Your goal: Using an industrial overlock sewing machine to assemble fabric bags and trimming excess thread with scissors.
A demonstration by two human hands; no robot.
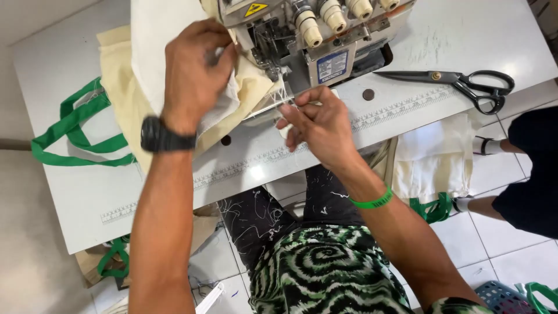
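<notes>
the left hand [195,70] has its fingers clamped on the cream cloth [247,87] at the sewing machine [308,35], near the surface's far edge. the right hand [317,119] pinches thin white threads [283,96]. the cloth looks light, soft and floppy, best gripped at its edge.

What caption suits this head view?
Left hand grips cream fabric at a sewing machine; right hand pinches white threads.

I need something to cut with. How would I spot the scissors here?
Start at the sewing machine at the white table's far edge, then look right. The scissors lie flat there, alone: dark blades pointing at the machine, black loop handles near the table's right edge.
</notes>
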